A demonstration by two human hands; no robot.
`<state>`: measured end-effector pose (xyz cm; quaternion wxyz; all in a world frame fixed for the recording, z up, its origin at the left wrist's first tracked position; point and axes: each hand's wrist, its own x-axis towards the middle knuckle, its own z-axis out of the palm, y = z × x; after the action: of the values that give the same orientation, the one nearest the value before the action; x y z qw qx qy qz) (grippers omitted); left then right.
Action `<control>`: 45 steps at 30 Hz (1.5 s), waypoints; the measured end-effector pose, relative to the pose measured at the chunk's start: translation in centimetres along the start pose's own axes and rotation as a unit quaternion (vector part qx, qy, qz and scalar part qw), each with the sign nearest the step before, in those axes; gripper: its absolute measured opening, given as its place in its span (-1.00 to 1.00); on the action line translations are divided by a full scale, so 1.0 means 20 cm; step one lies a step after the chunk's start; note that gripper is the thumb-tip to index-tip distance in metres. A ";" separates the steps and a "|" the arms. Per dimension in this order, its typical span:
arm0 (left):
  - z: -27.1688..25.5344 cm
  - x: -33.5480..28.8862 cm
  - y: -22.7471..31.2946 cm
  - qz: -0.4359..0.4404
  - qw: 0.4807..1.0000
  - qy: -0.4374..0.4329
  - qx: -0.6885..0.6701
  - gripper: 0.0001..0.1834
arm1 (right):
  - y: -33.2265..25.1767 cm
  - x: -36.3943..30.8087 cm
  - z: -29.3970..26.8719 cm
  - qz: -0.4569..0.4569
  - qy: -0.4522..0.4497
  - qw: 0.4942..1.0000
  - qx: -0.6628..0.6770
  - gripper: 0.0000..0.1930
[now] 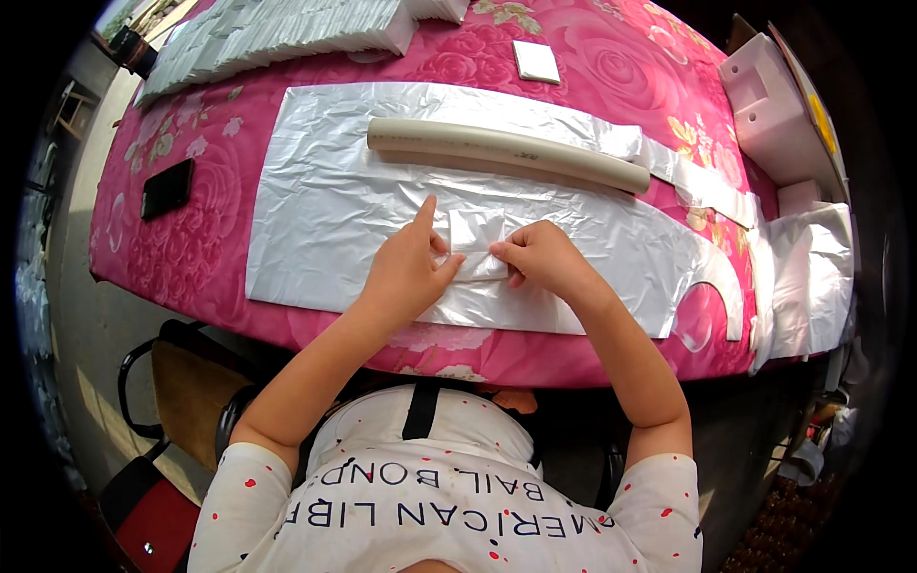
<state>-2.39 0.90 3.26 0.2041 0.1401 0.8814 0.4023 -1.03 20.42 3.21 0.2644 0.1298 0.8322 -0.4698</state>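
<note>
A small square of folded white plastic bag (477,229) lies on a large, flat white plastic bag (315,220) at the middle of the table. At its left edge is my left hand (406,267), thumb on the lower corner, index finger stretched out past it and the other fingers curled. My right hand (549,260) pinches the folded bag's right edge between thumb and bent fingers. Just beyond both hands, a beige plastic pipe (506,151) lies crosswise on the flat bag.
A pink floral tablecloth (205,229) covers the table. Stacks of folded white bags (287,33) stand at the far left, and a single folded packet (536,62) lies far centre. A black phone (167,188) rests at left. On the right are a white foam box (774,100) and draped bags (807,277).
</note>
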 end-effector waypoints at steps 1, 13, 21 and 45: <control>0.03 0.00 -0.02 0.081 0.992 0.059 0.073 -0.23 | 0.00 0.00 0.00 -0.001 0.000 1.000 0.002 -0.69; 0.29 0.04 -0.12 0.265 0.933 0.091 0.226 0.11 | 0.00 -0.01 0.03 -0.005 0.030 0.999 -0.017 -0.72; 0.27 0.02 -0.11 0.267 0.934 0.087 0.222 0.10 | 0.00 -0.16 0.01 -0.058 0.146 0.929 -0.334 -0.83; -0.08 -0.89 -0.64 -0.207 0.916 0.074 -0.334 -0.85 | -0.27 -0.22 1.09 -0.486 -0.010 0.865 -0.127 -0.48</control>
<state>11.43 -15.57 -1.13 0.2517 -0.1521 0.7175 0.6315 6.98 -0.90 0.34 0.0254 -0.3305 0.8395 -0.4305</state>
